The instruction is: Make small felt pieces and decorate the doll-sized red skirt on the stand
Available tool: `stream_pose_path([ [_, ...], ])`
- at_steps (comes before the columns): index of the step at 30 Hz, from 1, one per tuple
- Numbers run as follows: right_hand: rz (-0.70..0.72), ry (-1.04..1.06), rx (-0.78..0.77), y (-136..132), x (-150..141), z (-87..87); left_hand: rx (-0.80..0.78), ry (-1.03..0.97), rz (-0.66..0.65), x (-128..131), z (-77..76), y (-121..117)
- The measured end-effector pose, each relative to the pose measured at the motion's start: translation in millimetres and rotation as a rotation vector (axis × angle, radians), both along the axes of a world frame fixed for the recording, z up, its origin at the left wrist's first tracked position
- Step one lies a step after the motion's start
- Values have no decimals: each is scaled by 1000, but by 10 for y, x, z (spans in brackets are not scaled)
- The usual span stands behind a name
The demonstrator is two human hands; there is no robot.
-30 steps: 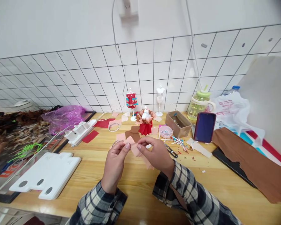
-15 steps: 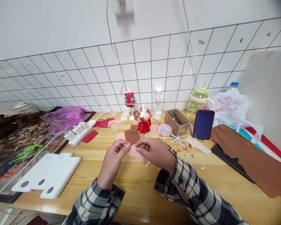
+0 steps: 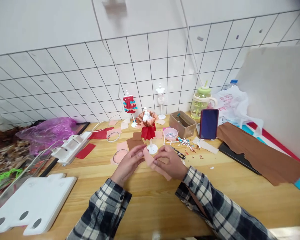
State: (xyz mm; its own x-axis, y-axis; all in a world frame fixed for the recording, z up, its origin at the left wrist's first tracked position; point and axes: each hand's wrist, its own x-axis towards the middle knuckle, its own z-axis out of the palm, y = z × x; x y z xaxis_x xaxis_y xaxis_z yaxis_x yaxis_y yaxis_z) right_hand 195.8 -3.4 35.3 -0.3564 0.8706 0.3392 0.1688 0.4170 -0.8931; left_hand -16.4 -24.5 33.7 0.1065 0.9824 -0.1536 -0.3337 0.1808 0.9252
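Observation:
A folded piece of pale pink paper [image 3: 153, 164] hangs between my hands, slanting down to the right. My right hand [image 3: 172, 162] pinches it along its right side. My left hand [image 3: 130, 163] is at the paper's upper left end, fingers apart; whether a fingertip touches it is hard to tell. Just beyond stands a small white dress form wearing a red skirt [image 3: 148, 132] with a ruffled pink and brown paper top [image 3: 140, 118]. Near my left hand a thin ring [image 3: 114, 156] lies on pink paper. Black-handled snips [image 3: 179, 153] lie beyond my right hand.
Behind are a dress form in red [image 3: 129, 104] and a bare white one [image 3: 160, 98]. A cardboard box [image 3: 187, 128], pink bowl [image 3: 170, 134], phone [image 3: 209, 124] and jug [image 3: 200, 106] stand right. Brown material [image 3: 257, 150] lies far right; a power strip [image 3: 71, 148] and white board [image 3: 35, 200], left.
My hands have moved apart, and the pink paper now shows more fully in my right hand. My left fingers have spread. The view has shifted, uncovering the ring and the dress form's base.

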Motion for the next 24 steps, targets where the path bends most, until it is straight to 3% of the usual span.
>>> stream_pose_path([
  [3, -95, 227, -135, -6, -38, -29, 32, -126, -83, -2, -153, -74],
  [6, 34, 410, -362, -49, -117, 11, 8, 57, -385, 17, -200, -226],
  [8, 125, 440, -419, -112, -173, 24, 27, 180, -451, 62, -203, -291],
  [10, 211, 426, -435, -183, -209, 21, 97, 273, -315, 106, -207, -304],
  [13, 230, 424, -401, -253, -217, 0, 177, 443, 118, 82, -224, -271],
  [14, 214, 444, -380, -262, -214, -12, 153, 500, 193, 47, -229, -263],
  [15, 205, 467, -364, -265, -212, -28, 113, 546, 179, 5, -233, -260],
  [17, 214, 506, -370, -264, -219, -76, 71, 625, -52, -77, -234, -262],
  [19, 223, 540, -436, -264, -241, -142, 189, 778, -134, -131, -228, -261],
  [22, 188, 601, -570, -274, -278, -241, 375, 1047, 154, -164, -212, -244],
  [23, 175, 617, -602, -278, -286, -264, 354, 1071, 198, -169, -203, -241],
  [24, 165, 628, -625, -282, -290, -280, 287, 1049, 159, -173, -191, -243],
])
